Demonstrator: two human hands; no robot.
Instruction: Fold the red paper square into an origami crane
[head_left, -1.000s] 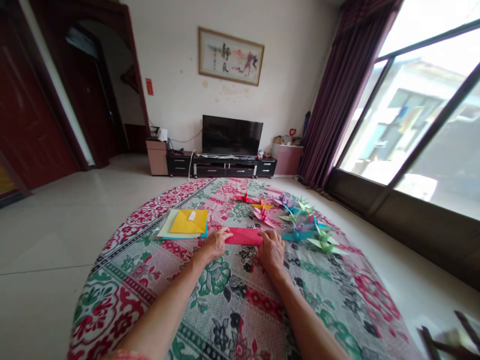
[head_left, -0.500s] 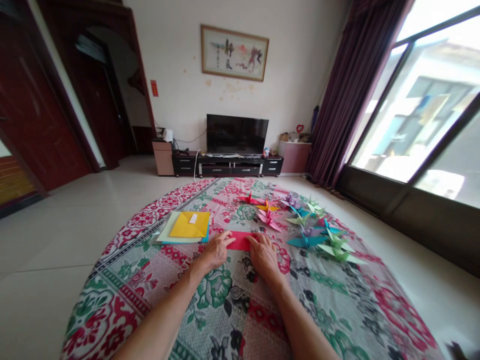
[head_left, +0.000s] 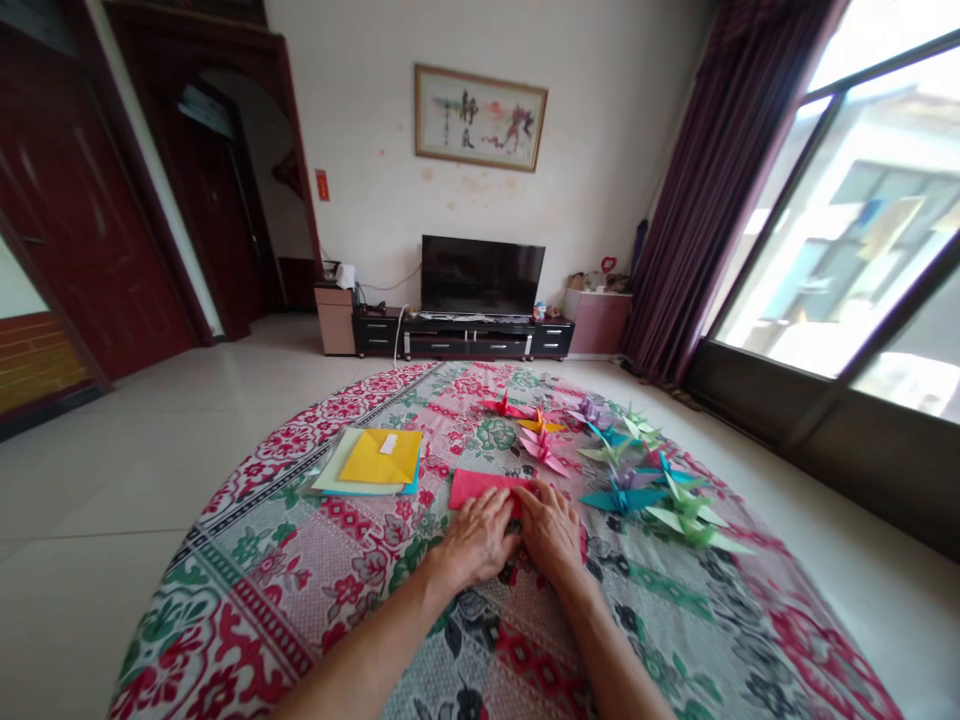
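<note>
A folded red paper [head_left: 476, 486] lies flat on the round table with the flowered cloth [head_left: 300, 600]. My left hand [head_left: 477, 540] rests palm down on its near edge, fingers stretched out over it. My right hand [head_left: 553, 530] lies beside the left one, its fingers pressed flat on the paper's right end. The two hands almost touch. Much of the paper is hidden under them.
A stack of coloured paper sheets [head_left: 373, 460], yellow on top, lies to the left. Several folded paper cranes [head_left: 622, 470] stand to the right and behind. Beyond the table are a tiled floor, a TV [head_left: 482, 276] on a low cabinet, and a window at right.
Both hands slid together toward the middle of the red paper, the left one moving right; the paper now looks shorter. The camera shifted slightly.
</note>
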